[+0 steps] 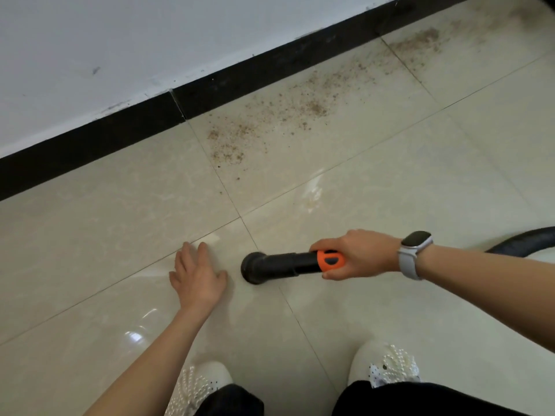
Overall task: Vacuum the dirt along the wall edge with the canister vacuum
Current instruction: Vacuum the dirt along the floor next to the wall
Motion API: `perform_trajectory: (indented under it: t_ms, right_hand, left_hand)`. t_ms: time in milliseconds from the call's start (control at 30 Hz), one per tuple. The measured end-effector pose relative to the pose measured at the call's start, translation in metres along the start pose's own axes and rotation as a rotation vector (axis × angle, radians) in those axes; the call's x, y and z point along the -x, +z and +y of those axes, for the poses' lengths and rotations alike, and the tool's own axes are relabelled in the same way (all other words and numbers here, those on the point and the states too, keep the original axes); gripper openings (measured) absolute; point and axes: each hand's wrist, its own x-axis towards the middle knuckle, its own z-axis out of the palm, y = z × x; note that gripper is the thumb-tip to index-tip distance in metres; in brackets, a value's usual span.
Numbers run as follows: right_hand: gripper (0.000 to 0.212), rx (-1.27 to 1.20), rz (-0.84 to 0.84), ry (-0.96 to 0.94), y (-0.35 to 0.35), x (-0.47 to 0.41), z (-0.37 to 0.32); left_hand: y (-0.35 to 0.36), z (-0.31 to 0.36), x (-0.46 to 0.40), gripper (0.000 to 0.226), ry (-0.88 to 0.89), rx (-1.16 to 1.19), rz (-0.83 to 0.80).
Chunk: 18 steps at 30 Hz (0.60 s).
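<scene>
Two white shoes (pixel 387 364) stand at the bottom edge of the view on the tile floor (pixel 90 241), with dark trouser legs over them. The left hand (pixel 196 273) is extended forward, fingers straight and relaxed, holding nothing; whether the palm touches the floor cannot be told. Just to its right, the black nozzle (pixel 255 267) points leftward, its round mouth low at the floor near a tile joint. The right hand (pixel 357 255) grips the orange collar (pixel 332 261) behind the nozzle, fingers curled round it. A watch (pixel 413 253) sits on that wrist. The black hose (pixel 522 240) runs off to the right edge.

The dirt (pixel 270 115) lies as a brown scattered band on the floor, along the black baseboard (pixel 90 139), well apart from the nozzle. It runs from mid-frame up to the upper right corner. The baseboard crosses the view diagonally under the white wall (pixel 120 40). Bare tiles lie between the nozzle and the dirt, and to the left along the baseboard.
</scene>
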Motion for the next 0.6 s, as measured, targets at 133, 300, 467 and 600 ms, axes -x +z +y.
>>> perform_trajectory:
  t_ms: [133, 300, 467, 600]
  right_hand:
    - [0.039, -0.147, 0.146, 0.215, -0.016, 0.02, 0.042]
    - [0.029, -0.334, 0.251, 0.394, -0.025, 0.04, 0.075]
    - [0.028, -0.324, 0.251, 0.271, -0.019, 0.011, 0.043]
    - [0.04, -0.154, 0.091, 0.157, -0.001, 0.004, 0.028]
  left_hand:
    - [0.003, 0.014, -0.009, 0.084, 0.09, -0.068, -0.058]
    - [0.003, 0.031, -0.021, 0.094, 0.142, -0.143, -0.122]
    - [0.003, 0.038, -0.024, 0.095, 0.133, -0.15, -0.14]
    - [0.002, 0.037, -0.024, 0.097, 0.128, -0.174, -0.141]
